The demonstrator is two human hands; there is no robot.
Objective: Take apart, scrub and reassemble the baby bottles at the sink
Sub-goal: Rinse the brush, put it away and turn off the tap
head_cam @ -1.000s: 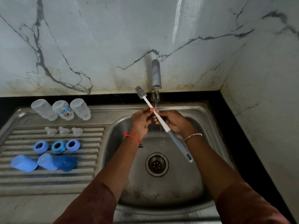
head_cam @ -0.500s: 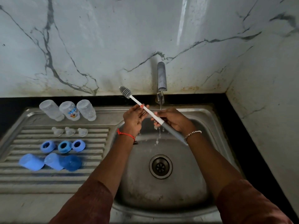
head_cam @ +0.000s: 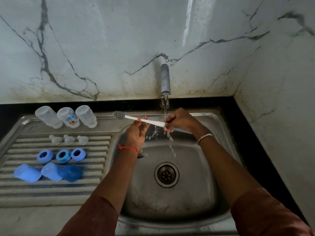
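White plastic lay in the grip of the right hand (head_cam: 180,120): its fingers were curled round the bottle brush (head_cam: 148,120) where the white shaft met the grey handle, holding it nearly level over the back of the sink basin (head_cam: 190,167). The left hand (head_cam: 136,133) was loosely open, its fingers fairly straight, one fingertip (head_cam: 139,119) resting against the shaft without closing round it. The brush's grey ribbed head pointed left, past the basin's edge. Water (head_cam: 165,111) ran from the tap (head_cam: 165,79) onto the right hand and splashed down towards the drain (head_cam: 166,174). On the ribbed steel drainboard (head_cam: 95,167) to the left, the bottle parts lay in rows, well apart from both hands. Three clear bottles (head_cam: 68,117) stood side by side at the back, the middle one printed with a cartoon. In front of them were three clear teats (head_cam: 69,139), then three blue collar rings (head_cam: 63,156). Nearest the person, three blue caps (head_cam: 27,172) lay on their sides.
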